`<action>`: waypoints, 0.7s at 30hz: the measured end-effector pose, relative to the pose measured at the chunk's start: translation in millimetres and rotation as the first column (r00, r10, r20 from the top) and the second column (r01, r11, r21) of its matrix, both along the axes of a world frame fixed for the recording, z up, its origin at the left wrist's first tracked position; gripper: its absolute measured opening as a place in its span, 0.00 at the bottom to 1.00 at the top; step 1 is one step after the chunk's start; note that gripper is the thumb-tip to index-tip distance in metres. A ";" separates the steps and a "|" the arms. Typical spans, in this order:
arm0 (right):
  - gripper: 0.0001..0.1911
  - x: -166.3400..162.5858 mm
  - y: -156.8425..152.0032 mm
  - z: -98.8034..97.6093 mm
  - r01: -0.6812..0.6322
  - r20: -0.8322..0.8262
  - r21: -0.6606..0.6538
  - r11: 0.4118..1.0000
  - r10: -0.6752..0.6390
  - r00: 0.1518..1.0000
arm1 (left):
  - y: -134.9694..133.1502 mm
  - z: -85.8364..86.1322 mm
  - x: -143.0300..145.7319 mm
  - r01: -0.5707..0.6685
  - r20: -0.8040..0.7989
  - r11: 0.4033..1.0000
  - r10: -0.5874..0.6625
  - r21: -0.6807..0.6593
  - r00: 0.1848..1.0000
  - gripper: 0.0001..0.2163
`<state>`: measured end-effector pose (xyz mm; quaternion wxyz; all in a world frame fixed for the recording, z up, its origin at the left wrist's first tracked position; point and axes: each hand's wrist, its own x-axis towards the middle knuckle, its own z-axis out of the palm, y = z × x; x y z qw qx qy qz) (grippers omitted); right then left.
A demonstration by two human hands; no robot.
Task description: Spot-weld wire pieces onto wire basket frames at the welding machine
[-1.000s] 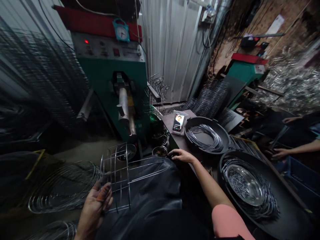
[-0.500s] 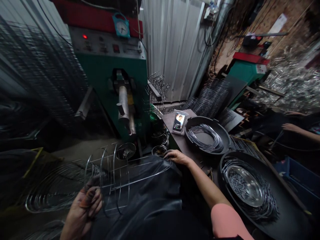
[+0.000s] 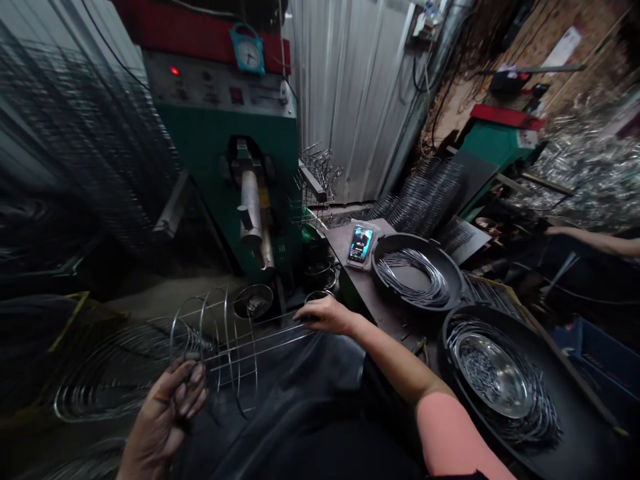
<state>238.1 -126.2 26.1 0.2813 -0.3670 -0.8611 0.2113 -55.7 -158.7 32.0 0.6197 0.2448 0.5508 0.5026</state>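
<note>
A wire frame [image 3: 230, 340] of long rods and several hoops lies across my lap, over a black apron [image 3: 295, 400]. My left hand [image 3: 167, 413], dirty and curled, grips the frame's near hoop at lower left. My right hand [image 3: 325, 313] closes on the far ends of the rods at centre, fingers pressed on the wire. Straight ahead stands a green and red machine [image 3: 230, 133] with a metal arm [image 3: 250, 207] pointing down toward me.
Black pans hold wire rings [image 3: 410, 270] and a steel bowl [image 3: 493, 373] on my right. A phone [image 3: 361, 243] lies on the dark table. Wire hoops [image 3: 110, 373] pile at left. Another person's arm [image 3: 595, 240] reaches in at far right.
The wire frame has turned and shifted left in my hands. My right hand slid left along the rods. The other person's hand at right pulled back and up.
</note>
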 end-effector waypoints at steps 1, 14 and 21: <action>0.11 -5.2 1.6 3.3 -0.030 0.026 0.018 0.999 0.030 0.999 | 1.8 0.2 0.9 0.010 0.020 1.000 -0.010 0.000 1.000 0.19; 0.09 -30.4 29.3 5.9 0.109 0.172 0.050 0.993 -0.116 0.978 | 34.3 -18.9 15.9 0.114 0.074 0.990 -0.120 0.081 0.990 0.20; 0.06 -29.1 58.3 -16.0 0.187 0.018 -0.070 0.980 -0.186 0.982 | 64.8 -28.3 30.1 0.136 0.034 0.980 -0.143 0.148 0.989 0.21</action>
